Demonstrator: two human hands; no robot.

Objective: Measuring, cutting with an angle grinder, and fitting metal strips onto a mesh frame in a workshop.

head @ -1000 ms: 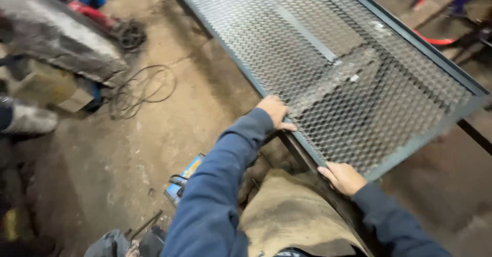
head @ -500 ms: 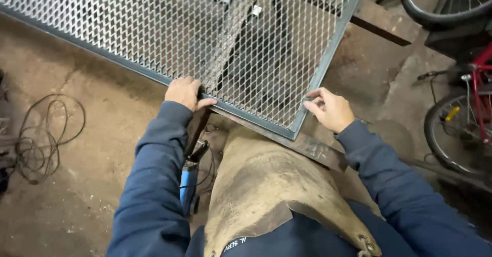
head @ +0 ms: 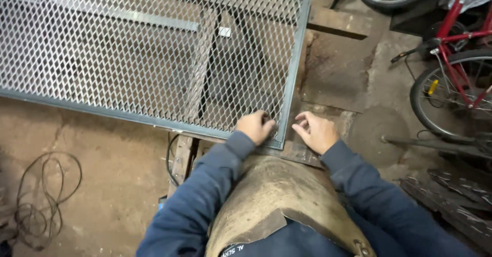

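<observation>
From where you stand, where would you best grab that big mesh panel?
Probably by the flat steel frame at its near right corner, from your own side: the left hand already rests there, the right hand just beside it. The expanded mesh looks rough on fingers.

The mesh panel (head: 143,52) sets the scene: a silvery grey sheet cut in a regular diamond pattern, bordered by a darker blue-grey frame (head: 292,77). Seen through the panel are brown and near-black patches. Below the panel, the floor (head: 102,185) is a dull reddish brown, and a dark cable (head: 46,200) coils on it. At the panel's near corner both sleeves (head: 205,206) are navy blue, and the apron (head: 277,200) between them is a worn tan, scuffed darker. To the right of the panel stands a bicycle (head: 456,57) with a red frame, black tyres and what may be a yellow reflector.
</observation>
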